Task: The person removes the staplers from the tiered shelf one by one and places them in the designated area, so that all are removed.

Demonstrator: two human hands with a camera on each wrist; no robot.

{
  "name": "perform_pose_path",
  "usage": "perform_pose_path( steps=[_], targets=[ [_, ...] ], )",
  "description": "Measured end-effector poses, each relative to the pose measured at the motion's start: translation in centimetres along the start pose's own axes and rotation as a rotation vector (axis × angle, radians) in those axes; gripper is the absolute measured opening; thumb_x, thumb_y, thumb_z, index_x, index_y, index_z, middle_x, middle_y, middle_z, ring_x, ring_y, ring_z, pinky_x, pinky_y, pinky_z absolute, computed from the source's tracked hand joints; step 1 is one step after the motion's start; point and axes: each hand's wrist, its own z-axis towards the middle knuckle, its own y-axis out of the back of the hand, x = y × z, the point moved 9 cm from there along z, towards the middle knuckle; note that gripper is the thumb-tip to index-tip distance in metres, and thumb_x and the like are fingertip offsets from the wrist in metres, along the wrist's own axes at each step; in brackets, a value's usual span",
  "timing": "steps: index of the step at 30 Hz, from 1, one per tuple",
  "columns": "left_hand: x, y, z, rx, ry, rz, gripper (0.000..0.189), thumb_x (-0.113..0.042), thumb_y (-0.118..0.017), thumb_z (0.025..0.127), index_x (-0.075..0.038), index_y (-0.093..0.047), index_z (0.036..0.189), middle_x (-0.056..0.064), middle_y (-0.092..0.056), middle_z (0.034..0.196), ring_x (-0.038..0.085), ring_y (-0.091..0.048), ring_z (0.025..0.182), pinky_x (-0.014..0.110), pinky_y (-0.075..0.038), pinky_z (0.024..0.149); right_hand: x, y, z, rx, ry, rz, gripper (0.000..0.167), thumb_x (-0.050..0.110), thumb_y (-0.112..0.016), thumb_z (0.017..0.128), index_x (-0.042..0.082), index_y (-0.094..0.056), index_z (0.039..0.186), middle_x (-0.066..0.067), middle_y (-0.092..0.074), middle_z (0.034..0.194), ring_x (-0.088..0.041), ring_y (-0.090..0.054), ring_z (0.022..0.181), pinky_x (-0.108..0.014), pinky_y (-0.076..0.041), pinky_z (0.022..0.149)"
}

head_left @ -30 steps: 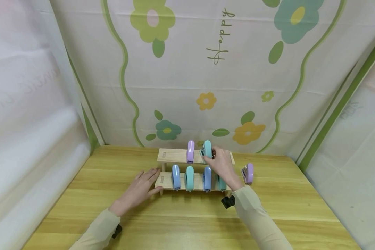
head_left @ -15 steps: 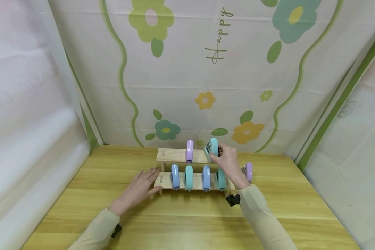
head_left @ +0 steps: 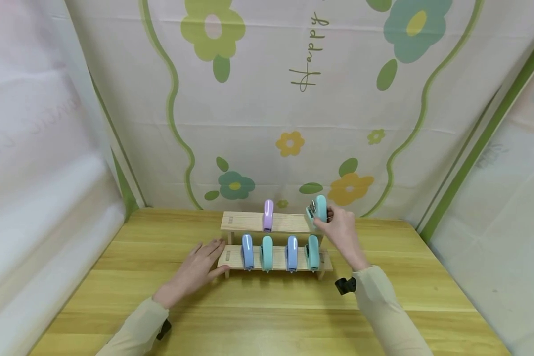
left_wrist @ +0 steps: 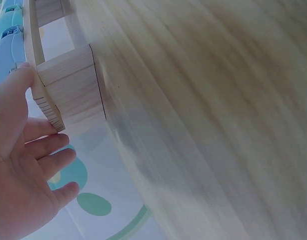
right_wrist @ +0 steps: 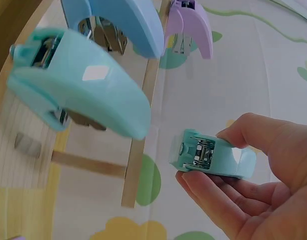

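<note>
My right hand [head_left: 343, 231] pinches a mint stapler [head_left: 321, 208] between thumb and fingers, at the right end of the upper tier [head_left: 244, 222] of a wooden rack. Whether the stapler touches the board I cannot tell. In the right wrist view, the held stapler [right_wrist: 213, 154] has its spring end facing the camera. My left hand [head_left: 195, 273] holds the left end of the lower tier [head_left: 229, 258], thumb at the front corner and index finger at the back corner. A purple stapler [head_left: 268, 216] stands on the upper tier.
On the lower tier stand a blue stapler [head_left: 247, 252], a mint stapler [head_left: 267, 253], another blue stapler [head_left: 291, 254] and a teal stapler [head_left: 313, 253]. The wooden table [head_left: 267, 311] meets a flowered cloth backdrop [head_left: 244, 99] behind the rack.
My right hand has moved right along the upper tier with the mint stapler, away from the purple one. A purple stapler at the table's right is now hidden behind it. My left hand stays.
</note>
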Motion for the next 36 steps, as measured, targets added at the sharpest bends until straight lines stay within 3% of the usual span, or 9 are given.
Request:
perform_pose_path(
  steps=[7, 23, 36],
  targets=[
    [0.1, -0.1, 0.0, 0.020, 0.005, -0.002, 0.071, -0.045, -0.066, 0.092, 0.003, -0.050, 0.142, 0.022, -0.051, 0.147, 0.039, -0.050, 0.137, 0.061, -0.039, 0.115, -1.6, 1.6, -0.2, -0.039, 0.002, -0.024, 0.032, 0.015, -0.070, 0.086, -0.010, -0.068, 0.106, -0.025, -0.074, 0.092, -0.033, -0.073, 0.076, -0.040, -0.064, 0.063],
    [0.0, -0.1, 0.0, 0.022, 0.009, -0.005, 0.071, -0.045, -0.065, 0.093, 0.003, -0.050, 0.142, 0.021, -0.051, 0.147, 0.039, -0.049, 0.137, 0.062, -0.038, 0.115, -5.6, 4.4, -1.2, -0.078, -0.089, -0.082, 0.030, 0.015, -0.068, 0.086, -0.009, -0.067, 0.105, -0.028, -0.073, 0.094, -0.035, -0.072, 0.078, -0.043, -0.064, 0.065],
    [0.1, -0.1, 0.0, 0.005, -0.002, 0.003, 0.071, -0.045, -0.066, 0.092, 0.003, -0.051, 0.142, 0.021, -0.052, 0.146, 0.038, -0.050, 0.136, 0.061, -0.040, 0.115, -8.7, 5.7, -2.2, -0.086, -0.130, -0.120, 0.031, 0.016, -0.068, 0.087, -0.010, -0.067, 0.103, -0.028, -0.073, 0.094, -0.035, -0.072, 0.078, -0.035, -0.062, 0.060]
  ],
)
